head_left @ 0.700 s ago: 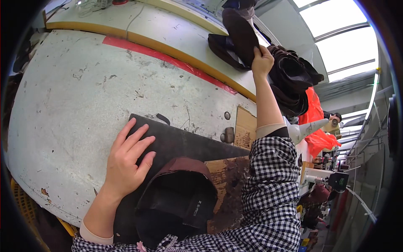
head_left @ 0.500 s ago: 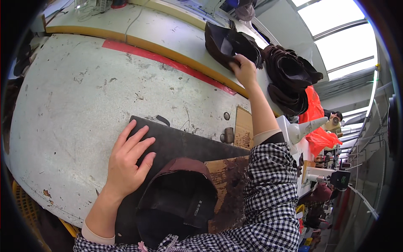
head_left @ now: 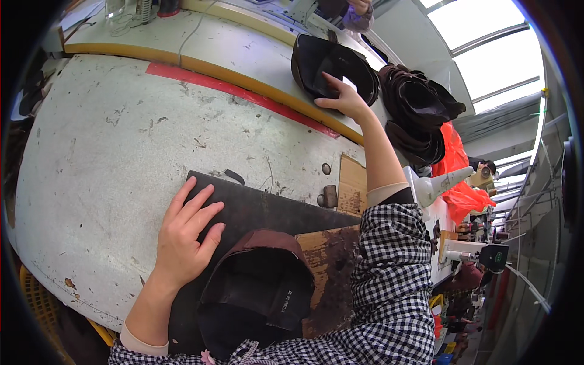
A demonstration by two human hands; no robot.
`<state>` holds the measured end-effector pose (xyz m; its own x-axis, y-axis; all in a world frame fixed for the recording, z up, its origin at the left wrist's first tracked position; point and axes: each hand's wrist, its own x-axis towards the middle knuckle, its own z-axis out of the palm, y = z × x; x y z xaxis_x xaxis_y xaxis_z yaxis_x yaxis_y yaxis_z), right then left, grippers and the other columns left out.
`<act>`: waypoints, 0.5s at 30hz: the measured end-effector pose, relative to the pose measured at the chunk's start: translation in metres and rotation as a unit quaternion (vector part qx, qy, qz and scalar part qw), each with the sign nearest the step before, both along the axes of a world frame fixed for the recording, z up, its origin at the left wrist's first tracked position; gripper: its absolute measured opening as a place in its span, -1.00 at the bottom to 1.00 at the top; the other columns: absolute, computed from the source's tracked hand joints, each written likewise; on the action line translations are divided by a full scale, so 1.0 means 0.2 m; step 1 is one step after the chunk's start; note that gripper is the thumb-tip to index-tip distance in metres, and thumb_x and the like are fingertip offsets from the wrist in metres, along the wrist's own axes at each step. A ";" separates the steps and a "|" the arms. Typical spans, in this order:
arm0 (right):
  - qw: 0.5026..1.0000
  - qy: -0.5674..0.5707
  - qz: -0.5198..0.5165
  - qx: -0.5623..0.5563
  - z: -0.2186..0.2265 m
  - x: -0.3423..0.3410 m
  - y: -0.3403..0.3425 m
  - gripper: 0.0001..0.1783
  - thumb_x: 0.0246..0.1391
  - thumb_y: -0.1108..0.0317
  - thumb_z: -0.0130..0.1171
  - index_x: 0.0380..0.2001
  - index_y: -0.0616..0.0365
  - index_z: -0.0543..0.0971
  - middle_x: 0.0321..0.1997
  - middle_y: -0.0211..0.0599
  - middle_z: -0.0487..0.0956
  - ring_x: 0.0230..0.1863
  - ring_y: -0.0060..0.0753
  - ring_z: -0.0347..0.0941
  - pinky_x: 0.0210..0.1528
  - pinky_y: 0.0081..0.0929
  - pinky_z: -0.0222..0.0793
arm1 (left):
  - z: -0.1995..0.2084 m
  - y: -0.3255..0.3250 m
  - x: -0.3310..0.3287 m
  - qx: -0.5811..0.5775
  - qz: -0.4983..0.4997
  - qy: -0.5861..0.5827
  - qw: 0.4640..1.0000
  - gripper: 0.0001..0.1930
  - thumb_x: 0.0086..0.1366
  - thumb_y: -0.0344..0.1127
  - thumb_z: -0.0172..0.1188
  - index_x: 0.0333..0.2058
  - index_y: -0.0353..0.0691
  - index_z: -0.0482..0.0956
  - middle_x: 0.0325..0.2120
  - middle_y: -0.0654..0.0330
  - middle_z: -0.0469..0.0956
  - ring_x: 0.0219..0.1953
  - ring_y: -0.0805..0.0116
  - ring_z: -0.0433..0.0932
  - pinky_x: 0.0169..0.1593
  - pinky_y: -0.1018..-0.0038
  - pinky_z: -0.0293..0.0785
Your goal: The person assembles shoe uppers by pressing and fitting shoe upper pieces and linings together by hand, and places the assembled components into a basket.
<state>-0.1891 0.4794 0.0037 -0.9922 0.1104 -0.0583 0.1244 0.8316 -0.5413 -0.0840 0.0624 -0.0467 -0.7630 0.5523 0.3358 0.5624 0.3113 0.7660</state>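
My left hand (head_left: 190, 234) lies flat with spread fingers on a black mat (head_left: 243, 201) on the worktable. Beside it, at the front, rests a dark brown cap-like piece (head_left: 267, 240) with a black lining and a small printed label, its hollow side showing. My right arm reaches to the far right. There my right hand (head_left: 347, 100) is open, thumb and index finger apart, over the near rim of another dark cap-like piece (head_left: 307, 55) on the raised shelf. Whether its fingertips still touch that piece I cannot tell.
Several nested dark cap-like pieces (head_left: 420, 97) are stacked right of my right hand. A worn brown board (head_left: 331, 261), a cardboard piece (head_left: 353, 182) and a small metal cylinder (head_left: 330, 196) lie near my right arm. Further right are a grey-white cone (head_left: 447, 182) and orange plastic (head_left: 465, 204).
My right hand has let go of the rim of the cap-like piece on the shelf, and its fingers have spread. That piece has shifted slightly left. My left hand has stayed put.
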 end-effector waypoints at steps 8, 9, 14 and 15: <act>0.988 0.063 -0.103 0.097 0.00 -0.01 -0.07 -0.32 -0.29 0.13 0.36 0.00 0.07 0.48 -0.16 -0.18 0.56 -0.11 -0.23 0.46 -0.03 -0.37 0.28 | 0.00 0.00 0.01 -0.001 0.001 -0.005 1.000 -0.71 0.02 -0.43 0.19 -0.21 -0.29 0.57 -0.02 0.01 0.46 0.20 -0.05 0.21 0.17 0.19 0.20; 0.969 0.138 -0.133 0.153 0.00 0.00 -0.08 -0.46 -0.24 0.14 0.33 -0.10 0.08 0.56 -0.26 -0.23 0.58 -0.21 -0.22 0.49 -0.09 -0.36 0.31 | 0.00 0.00 0.00 -0.003 0.001 -0.004 1.000 -0.71 0.02 -0.43 0.19 -0.21 -0.29 0.57 -0.02 0.01 0.46 0.20 -0.05 0.21 0.17 0.19 0.20; 0.880 0.456 -0.099 0.085 0.09 0.09 0.00 -0.75 -0.03 0.29 0.24 -0.32 0.24 0.59 -0.45 -0.21 0.60 -0.44 -0.48 0.50 -0.32 -0.55 0.35 | 0.00 0.01 0.00 0.006 -0.003 0.004 1.000 -0.71 0.02 -0.42 0.20 -0.21 -0.29 0.57 -0.01 0.02 0.45 0.20 -0.05 0.20 0.17 0.19 0.20; 0.867 0.487 -0.098 0.042 0.14 0.12 -0.03 -0.77 -0.01 0.33 0.24 -0.34 0.27 0.58 -0.49 -0.26 0.60 -0.47 -0.60 0.45 -0.33 -0.60 0.33 | 0.01 0.01 0.00 0.003 -0.002 0.008 1.000 -0.71 0.02 -0.42 0.20 -0.21 -0.29 0.57 -0.01 0.02 0.45 0.20 -0.04 0.20 0.17 0.19 0.21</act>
<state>-0.1646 0.4735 0.0318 -0.5274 0.2453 0.8134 -0.2154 0.8875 -0.4073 -0.0846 0.0642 -0.0453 -0.7549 0.5539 0.3511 0.5761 0.3044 0.7586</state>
